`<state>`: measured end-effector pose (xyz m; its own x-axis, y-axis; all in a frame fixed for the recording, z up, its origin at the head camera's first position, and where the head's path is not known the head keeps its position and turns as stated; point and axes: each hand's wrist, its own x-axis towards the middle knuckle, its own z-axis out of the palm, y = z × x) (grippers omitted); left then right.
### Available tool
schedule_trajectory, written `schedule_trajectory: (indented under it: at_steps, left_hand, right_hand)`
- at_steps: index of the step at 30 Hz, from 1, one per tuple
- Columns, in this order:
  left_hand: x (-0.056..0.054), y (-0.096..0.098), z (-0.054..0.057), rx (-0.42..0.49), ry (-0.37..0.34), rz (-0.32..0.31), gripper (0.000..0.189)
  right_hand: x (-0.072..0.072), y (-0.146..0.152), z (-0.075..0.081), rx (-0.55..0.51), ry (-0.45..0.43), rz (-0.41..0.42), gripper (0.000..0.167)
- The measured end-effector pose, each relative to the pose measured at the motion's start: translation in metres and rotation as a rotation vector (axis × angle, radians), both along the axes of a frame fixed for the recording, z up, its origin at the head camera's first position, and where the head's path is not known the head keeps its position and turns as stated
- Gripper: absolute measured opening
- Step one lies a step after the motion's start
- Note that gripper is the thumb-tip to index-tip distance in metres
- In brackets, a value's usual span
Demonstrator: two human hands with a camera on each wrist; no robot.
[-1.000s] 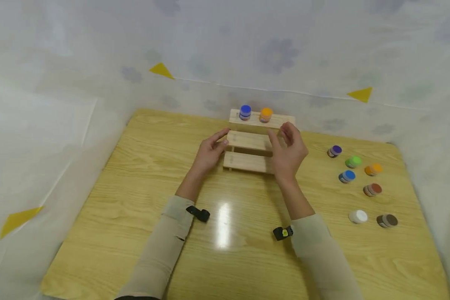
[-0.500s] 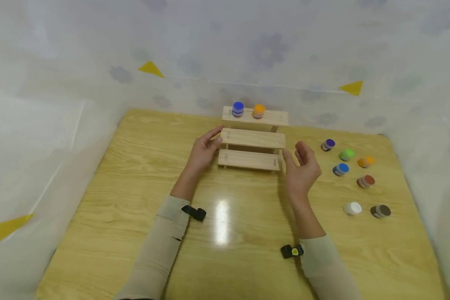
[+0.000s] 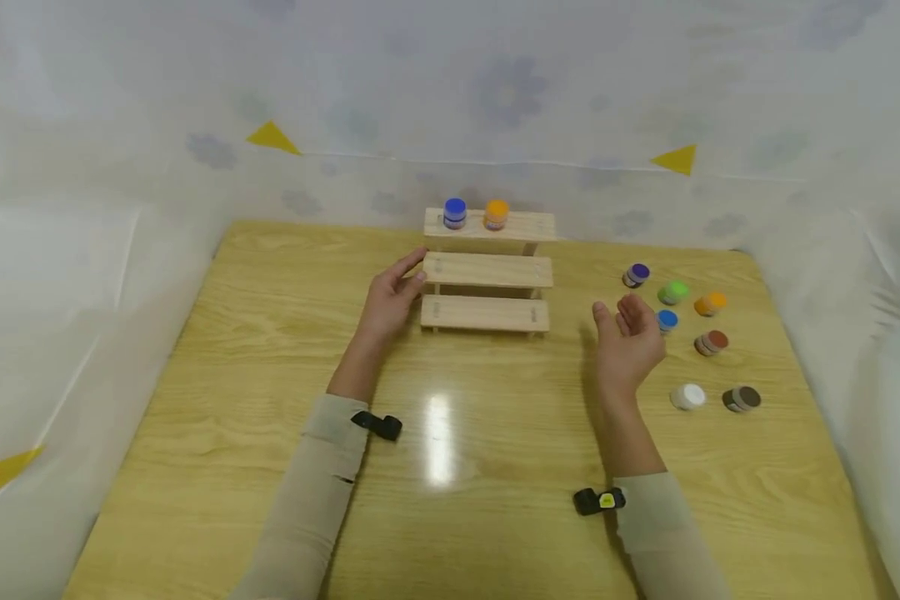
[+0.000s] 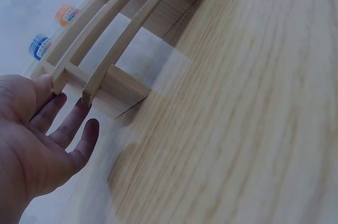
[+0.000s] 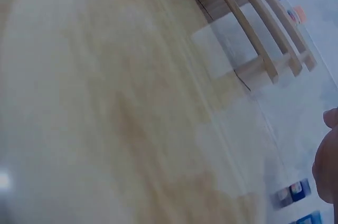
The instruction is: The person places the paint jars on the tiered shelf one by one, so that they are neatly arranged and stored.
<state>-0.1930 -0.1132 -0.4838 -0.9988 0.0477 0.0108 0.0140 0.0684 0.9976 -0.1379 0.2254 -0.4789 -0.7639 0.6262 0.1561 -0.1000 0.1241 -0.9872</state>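
Observation:
A three-step wooden display rack (image 3: 487, 314) stands at the back of the table. On its top step are a blue-lidded paint jar (image 3: 454, 214) and an orange-lidded paint jar (image 3: 496, 215). My left hand (image 3: 390, 304) holds the rack's left end, thumb and forefinger at the middle step; in the left wrist view its other fingers (image 4: 74, 126) lie by the lowest board's end. Apart from the rack, my right hand (image 3: 630, 348) hovers with loosely bent fingers, holding nothing. It partly covers a light-blue-lidded jar (image 3: 667, 321). Only its edge shows in the right wrist view.
Several more paint jars stand on the right of the wooden table (image 3: 270, 333): purple (image 3: 636, 275), green (image 3: 673, 292), orange (image 3: 710, 304), red-brown (image 3: 712, 342), white (image 3: 687, 397) and dark brown (image 3: 742, 399) lids. A pale patterned sheet (image 3: 390, 100) surrounds the table's back and sides.
My right hand has left the rack's right end and moved right, toward the loose jars. My left hand stays at the rack's left end. The head view has shifted slightly right.

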Motion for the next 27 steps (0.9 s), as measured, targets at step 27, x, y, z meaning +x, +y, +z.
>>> schedule_trajectory:
  at_steps: [27]
  left_hand:
    - [0.004, -0.007, -0.002, 0.062, -0.055, 0.019, 0.047]
  right_hand:
    - [-0.017, 0.066, -0.029, 0.018, -0.175, -0.163, 0.052]
